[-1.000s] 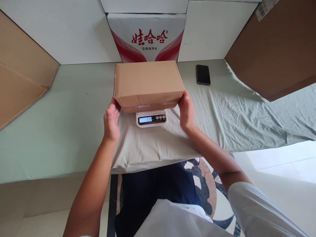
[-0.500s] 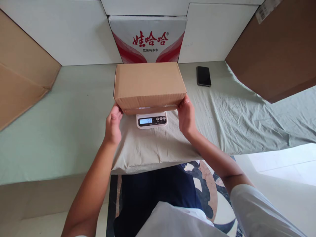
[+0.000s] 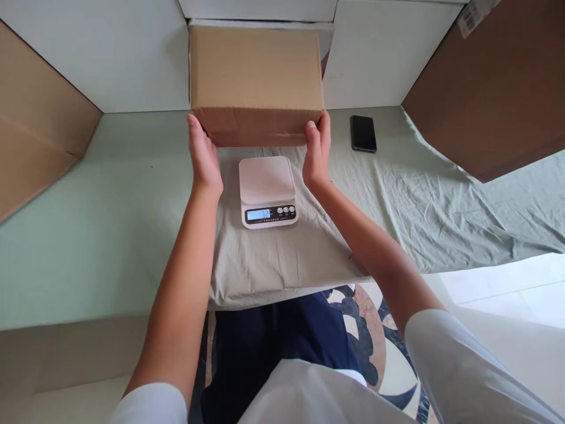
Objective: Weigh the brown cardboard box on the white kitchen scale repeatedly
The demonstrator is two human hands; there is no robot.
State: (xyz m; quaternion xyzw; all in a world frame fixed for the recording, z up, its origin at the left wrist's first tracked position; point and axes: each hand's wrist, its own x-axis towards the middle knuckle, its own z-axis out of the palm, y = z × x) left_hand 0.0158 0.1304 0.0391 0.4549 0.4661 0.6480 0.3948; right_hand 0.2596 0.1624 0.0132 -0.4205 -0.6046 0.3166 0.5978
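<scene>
Between my two hands is a brown cardboard box point(image 3: 257, 70), held up beyond a white digital scale point(image 3: 266, 179). My left hand point(image 3: 205, 154) grips the box's near left corner, with some fingers hidden underneath or behind it. At the near right corner, my right hand point(image 3: 318, 150) holds the box with its thumb against the front face. The scale's platform is bare, and its lit display seems to read 92, though the digits are small.
A black phone point(image 3: 363, 133) lies on the pale green cloth point(image 3: 145, 224) to the right. Large cardboard pieces stand at the left point(image 3: 39, 112) and right point(image 3: 494, 88). White panels point(image 3: 371, 56) and a printed white carton point(image 3: 327, 40), mostly hidden by the box, line the back.
Both hands have moved the cardboard box up and away from me, off the scale. The scale's platform has come into view, its reading has changed, and the carton behind is now largely covered.
</scene>
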